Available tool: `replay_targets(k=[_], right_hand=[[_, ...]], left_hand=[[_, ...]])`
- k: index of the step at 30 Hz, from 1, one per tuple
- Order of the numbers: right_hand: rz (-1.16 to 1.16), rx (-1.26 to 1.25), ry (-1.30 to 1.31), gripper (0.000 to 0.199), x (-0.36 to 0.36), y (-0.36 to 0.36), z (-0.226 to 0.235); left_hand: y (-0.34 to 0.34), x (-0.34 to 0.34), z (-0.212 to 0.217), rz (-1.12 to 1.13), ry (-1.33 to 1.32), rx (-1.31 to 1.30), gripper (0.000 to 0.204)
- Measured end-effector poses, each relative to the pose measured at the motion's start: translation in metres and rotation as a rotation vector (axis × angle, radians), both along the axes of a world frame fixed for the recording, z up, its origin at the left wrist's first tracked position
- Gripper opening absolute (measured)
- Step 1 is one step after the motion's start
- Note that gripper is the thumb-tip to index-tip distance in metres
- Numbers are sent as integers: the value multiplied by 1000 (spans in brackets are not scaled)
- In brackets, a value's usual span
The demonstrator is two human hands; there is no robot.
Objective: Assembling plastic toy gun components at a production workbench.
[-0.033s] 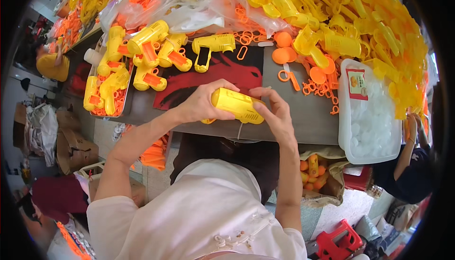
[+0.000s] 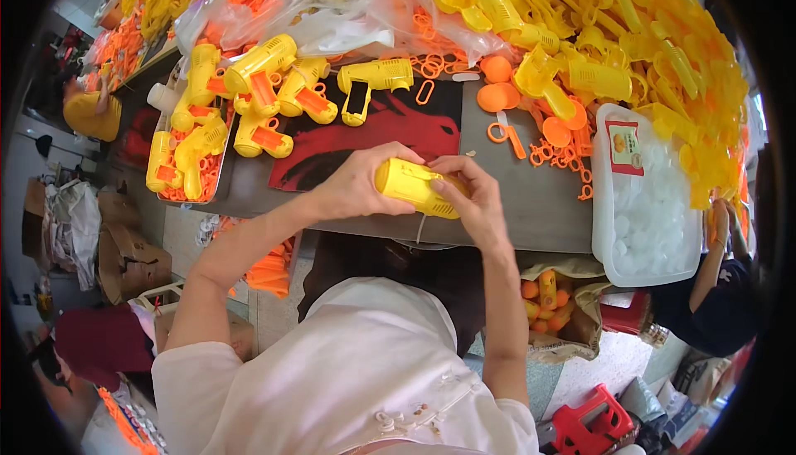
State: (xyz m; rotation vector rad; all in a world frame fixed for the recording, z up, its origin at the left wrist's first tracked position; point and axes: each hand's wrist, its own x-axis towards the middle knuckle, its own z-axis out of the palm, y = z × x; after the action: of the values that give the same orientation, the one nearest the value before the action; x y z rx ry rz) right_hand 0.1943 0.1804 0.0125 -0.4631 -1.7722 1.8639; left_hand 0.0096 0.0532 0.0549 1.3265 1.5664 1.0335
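Both hands hold a yellow plastic toy housing (image 2: 405,184), a rounded barrel with vent slots, above the front edge of the grey table. My left hand (image 2: 361,181) is wrapped round its left end. At the right end, the fingers and thumb of my right hand (image 2: 475,202) press on its upper side. What lies under the barrel is hidden. Beyond my hands is a red and black mat (image 2: 377,136). A similar yellow toy housing (image 2: 377,75) with a dark rectangular opening lies at the mat's far edge.
At left, a metal tray (image 2: 220,175) holds yellow housings over orange parts. A heap of yellow shells (image 2: 597,77) fills the far right, beside orange discs (image 2: 492,98). A white tub (image 2: 605,231) of clear pieces overhangs the right edge. A paper bag (image 2: 587,322) stands below.
My right hand has shifted slightly left, its fingers coming down onto the housing's upper side. The housing has turned slightly in my hands.
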Motion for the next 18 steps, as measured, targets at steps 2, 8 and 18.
replay_targets(k=[2, 8, 18], right_hand=[[9, -117, -55, 23, -4, -6, 1], [-72, 348, -45, 58, -8, -30, 31], [-54, 582, -223, 66, 7, -36, 29]], left_hand=[[-2, 7, -2, -8, 242, 192, 58], [-7, 19, 5, -44, 394, 241, 56], [-18, -3, 3, -94, 181, 228, 67]])
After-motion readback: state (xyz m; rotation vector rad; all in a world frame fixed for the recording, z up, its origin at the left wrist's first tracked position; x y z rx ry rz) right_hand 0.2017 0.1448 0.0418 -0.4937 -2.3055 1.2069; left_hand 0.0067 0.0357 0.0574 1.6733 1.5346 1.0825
